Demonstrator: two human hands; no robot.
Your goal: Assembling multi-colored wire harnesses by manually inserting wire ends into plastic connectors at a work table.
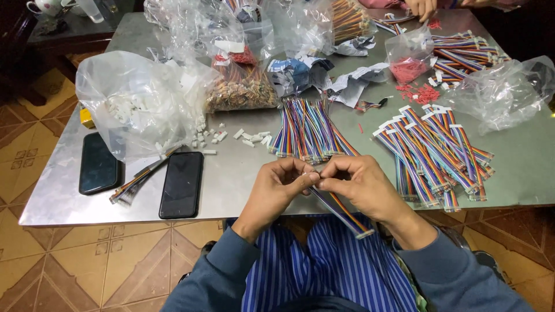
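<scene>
My left hand and my right hand meet at the near edge of a metal table. Together they pinch one end of a flat rainbow ribbon cable, which hangs down toward my lap and ends in a small connector. The fingertips of both hands close on the cable's upper end, where a small white plug seems to sit, mostly hidden. Just beyond my hands lies a pile of loose rainbow cables. A row of cables with white plugs is laid out to the right.
Two dark phones lie at the left. A clear bag of white plugs stands behind them, with loose plugs spilled beside it. More bags, red parts and cable bundles fill the back. Another person's hand works at the far edge.
</scene>
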